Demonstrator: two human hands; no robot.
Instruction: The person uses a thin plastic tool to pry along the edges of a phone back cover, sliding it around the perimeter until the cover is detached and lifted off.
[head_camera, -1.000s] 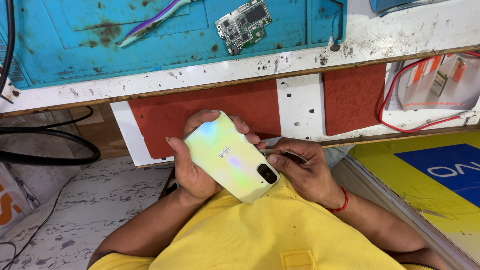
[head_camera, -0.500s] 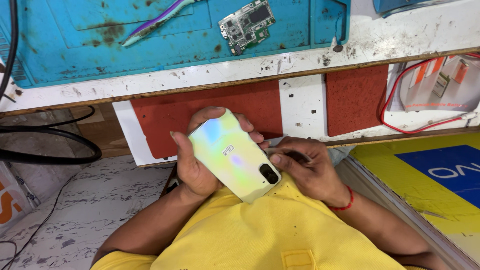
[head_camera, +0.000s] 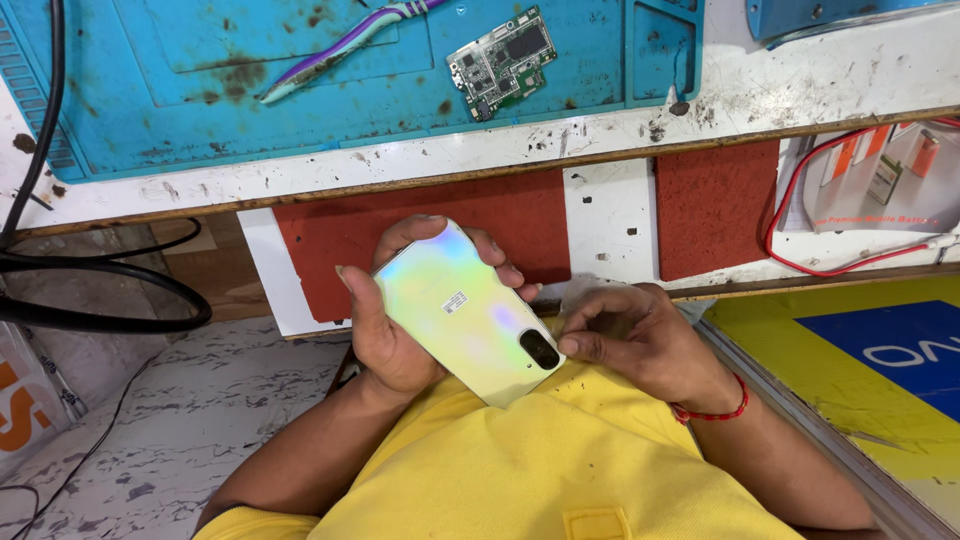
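My left hand (head_camera: 385, 330) grips a pale iridescent phone (head_camera: 465, 312) with its back facing up, thumb along the left edge and fingers curled over the far side. A small sticker sits on the phone's back and a dark camera bump is near its lower corner. My right hand (head_camera: 640, 340) rests against the phone's camera end, fingertips pinched at that edge; whether it holds a tool I cannot see. Both hands are just above my yellow shirt (head_camera: 520, 470).
A blue work mat (head_camera: 200, 90) on the white bench carries a green circuit board (head_camera: 503, 62) and a purple toothbrush (head_camera: 340, 45). Black cables (head_camera: 110, 300) loop at left. A red wire (head_camera: 830, 265) and packaged parts lie at right, above a yellow and blue box (head_camera: 860, 370).
The right hand's fingers have closed in on the phone's camera end. The phone has tilted slightly in the left hand.
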